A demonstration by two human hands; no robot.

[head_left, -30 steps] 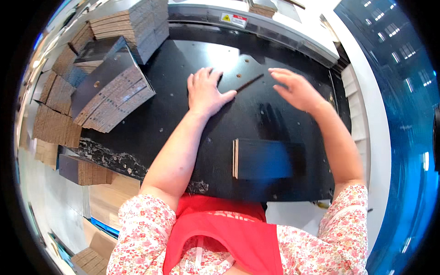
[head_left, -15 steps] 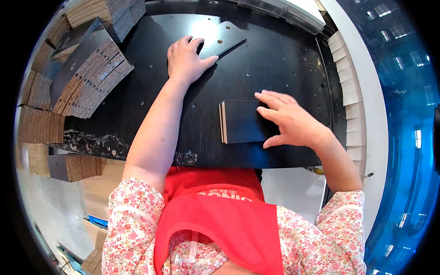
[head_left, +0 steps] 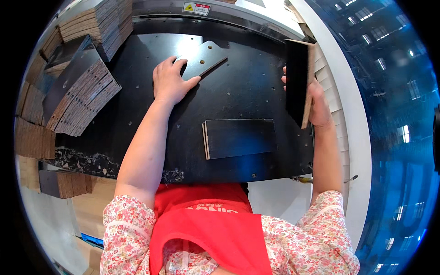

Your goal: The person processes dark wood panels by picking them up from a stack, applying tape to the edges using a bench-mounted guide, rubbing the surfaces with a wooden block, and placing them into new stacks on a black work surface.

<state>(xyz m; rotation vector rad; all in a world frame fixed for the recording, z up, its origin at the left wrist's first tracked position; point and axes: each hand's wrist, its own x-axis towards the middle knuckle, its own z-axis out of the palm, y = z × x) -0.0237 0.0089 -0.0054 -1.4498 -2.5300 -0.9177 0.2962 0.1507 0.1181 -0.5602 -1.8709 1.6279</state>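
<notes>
1. Boards (head_left: pixel 240 137) lie flat near the worktop's front edge, two pale edges showing at their left end; no hand touches these flat boards.
2. Right hand (head_left: pixel 321 106), half a second ago at the right end of the flat boards, is now beyond and to the right of them, its fingers closed around a raised board (head_left: pixel 297 82). That board stands on edge in the air, dark face toward the left. One piece now seems to be handled apart from the others; whether it comes off the flat boards, I cannot tell.
3. Left hand (head_left: pixel 170 81) stays beyond and to the left of the flat boards, fingers spread wide, thumb out, resting on a dark panel (head_left: pixel 190 50) with two round holes near its right corner.
4. Under all this runs the black worktop (head_left: pixel 247 91), specked and scuffed, its chipped front edge (head_left: pixel 87 161) left of the flat boards.
5. Farther left of the flat boards, a leaning stack (head_left: pixel 85 98) shows drilled edges; a taller stack (head_left: pixel 94 25) rises behind it.
6. Well beyond the flat boards are a rail (head_left: pixel 229 25) and a warning label (head_left: pixel 196 8); far to their right, a glossy blue surface (head_left: pixel 389 114) reflects lights.
</notes>
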